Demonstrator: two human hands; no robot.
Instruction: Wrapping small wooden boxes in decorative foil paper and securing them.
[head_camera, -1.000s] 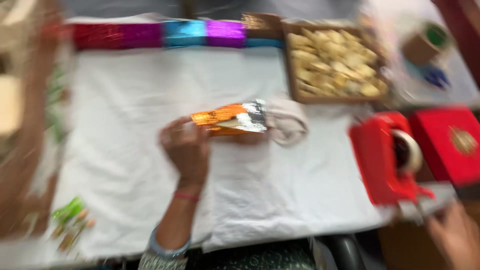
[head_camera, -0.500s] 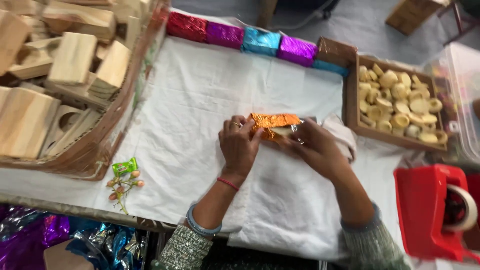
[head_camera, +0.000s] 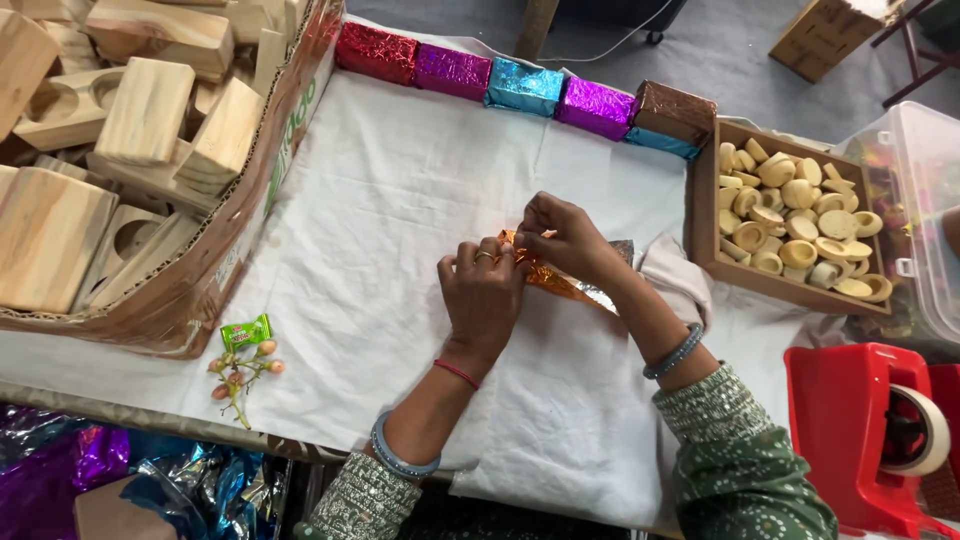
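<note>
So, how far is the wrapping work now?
Done: five foil-wrapped blocks lie in a row along the far edge of the white cloth. In hand: the left hand and right hand fold orange foil around one piece. Left: many bare wooden blocks fill the cardboard box.

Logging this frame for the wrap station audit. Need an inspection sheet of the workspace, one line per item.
Surface: table under a white cloth, creased.
Job's things: orange foil wrap folded around a block, held by both hands at the cloth's middle.
Clutter: row of foil-wrapped blocks along the far edge; cardboard box of wooden blocks at left; wooden tray of small round pieces at right; red tape dispenser; clear plastic bin; green sweet packet with a berry sprig.
Grip: left hand and right hand both pinch the foil.
Cables: one on the floor beyond the table.
Surroundings: loose foil sheets below the near edge.
</note>
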